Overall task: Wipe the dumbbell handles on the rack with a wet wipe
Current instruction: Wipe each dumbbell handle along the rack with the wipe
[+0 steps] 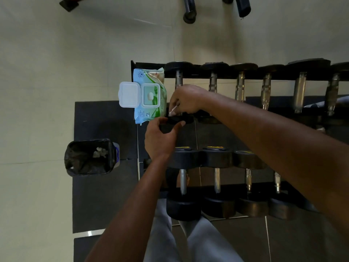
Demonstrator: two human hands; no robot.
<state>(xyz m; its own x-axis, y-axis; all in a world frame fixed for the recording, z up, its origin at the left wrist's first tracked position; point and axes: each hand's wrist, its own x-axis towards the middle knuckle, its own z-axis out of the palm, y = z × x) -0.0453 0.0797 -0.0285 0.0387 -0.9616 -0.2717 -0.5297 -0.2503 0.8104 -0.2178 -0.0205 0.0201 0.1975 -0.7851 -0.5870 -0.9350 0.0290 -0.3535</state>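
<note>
A black dumbbell rack (149,65) holds two rows of dumbbells with metal handles. My right hand (186,99) wraps a white wet wipe (172,111) round the handle of the leftmost upper dumbbell (178,78), covering most of that handle. My left hand (162,138) grips the near black head (179,120) of the same dumbbell. A wet wipe pack (151,95) lies at the rack's left end with its white lid flipped open and a wipe showing in the opening.
A bin (90,156) lined with a black bag, crumpled wipes inside, stands on the floor left of the rack. The lower row of dumbbells (217,178) sits close to my legs. Black tubes (189,10) lie on the pale floor beyond.
</note>
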